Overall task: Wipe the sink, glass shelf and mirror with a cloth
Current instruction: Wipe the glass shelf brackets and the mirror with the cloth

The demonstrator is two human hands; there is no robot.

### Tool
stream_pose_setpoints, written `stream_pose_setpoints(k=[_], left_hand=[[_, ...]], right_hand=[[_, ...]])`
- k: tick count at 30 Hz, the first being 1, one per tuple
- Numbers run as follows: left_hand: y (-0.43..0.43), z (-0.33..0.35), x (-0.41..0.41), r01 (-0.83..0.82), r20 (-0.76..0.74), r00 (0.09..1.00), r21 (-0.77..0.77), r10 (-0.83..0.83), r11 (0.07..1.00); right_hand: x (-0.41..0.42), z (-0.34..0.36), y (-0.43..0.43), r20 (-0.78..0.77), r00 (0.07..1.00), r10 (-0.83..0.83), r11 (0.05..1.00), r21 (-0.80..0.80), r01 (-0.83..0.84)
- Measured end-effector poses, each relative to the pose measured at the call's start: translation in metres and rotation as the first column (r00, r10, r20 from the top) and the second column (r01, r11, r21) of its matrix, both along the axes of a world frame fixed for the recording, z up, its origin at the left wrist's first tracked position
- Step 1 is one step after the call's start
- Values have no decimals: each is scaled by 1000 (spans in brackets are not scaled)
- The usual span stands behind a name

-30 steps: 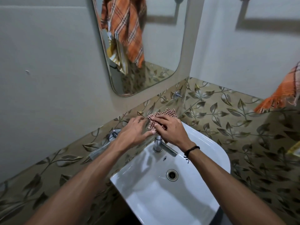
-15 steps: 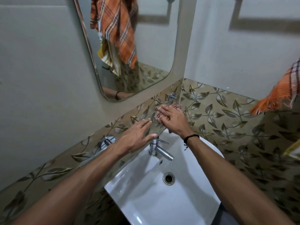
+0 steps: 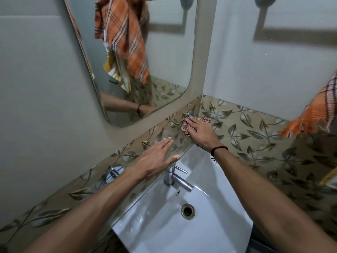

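My right hand [image 3: 200, 132] lies flat on a small red-checked cloth [image 3: 205, 119] and presses it onto the far right end of the glass shelf [image 3: 179, 141], close to the wall corner. My left hand [image 3: 155, 157] rests palm down with straight fingers on the shelf, just above the tap [image 3: 175, 179]. The white sink [image 3: 160, 227] sits below the shelf, with its drain [image 3: 187, 210] in view. The mirror [image 3: 164, 61] hangs on the left wall above the shelf and reflects my forearm and an orange plaid towel.
Chrome shelf brackets sit at the left [image 3: 113, 172] and at the corner [image 3: 190, 114]. An orange plaid towel [image 3: 313, 115] hangs at the right edge. Leaf-patterned tiles [image 3: 255, 136] cover the lower walls.
My right hand has slid the cloth along the shelf from above the tap to the far end by the corner. My left hand stays flat on the shelf.
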State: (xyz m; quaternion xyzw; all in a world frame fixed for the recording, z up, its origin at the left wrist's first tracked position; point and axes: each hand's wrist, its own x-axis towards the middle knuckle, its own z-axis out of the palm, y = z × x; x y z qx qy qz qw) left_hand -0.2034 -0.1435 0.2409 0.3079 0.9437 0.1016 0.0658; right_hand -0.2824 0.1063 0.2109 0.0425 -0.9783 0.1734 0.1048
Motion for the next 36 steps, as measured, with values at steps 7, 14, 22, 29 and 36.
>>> stream_pose_setpoints(k=[7, 14, 22, 29, 36], left_hand=[[30, -2, -30, 25, -9, 1000, 17, -24, 1000], [38, -11, -37, -1, -20, 1000, 45, 2, 999], [40, -15, -41, -19, -40, 999, 61, 22, 998], [42, -15, -46, -23, -55, 998, 82, 28, 996], [42, -17, -44, -21, -49, 998, 91, 26, 996]], right_hand=[[0, 2, 3, 3, 1000, 3, 999, 40, -3], [-36, 5, 34, 36, 992, -121, 992, 35, 119], [-48, 10, 32, 77, 967, -244, 970, 8, 244], [-11, -7, -5, 7, 993, -122, 992, 24, 122], [-25, -1, 5, -20, 986, -166, 986, -14, 166]])
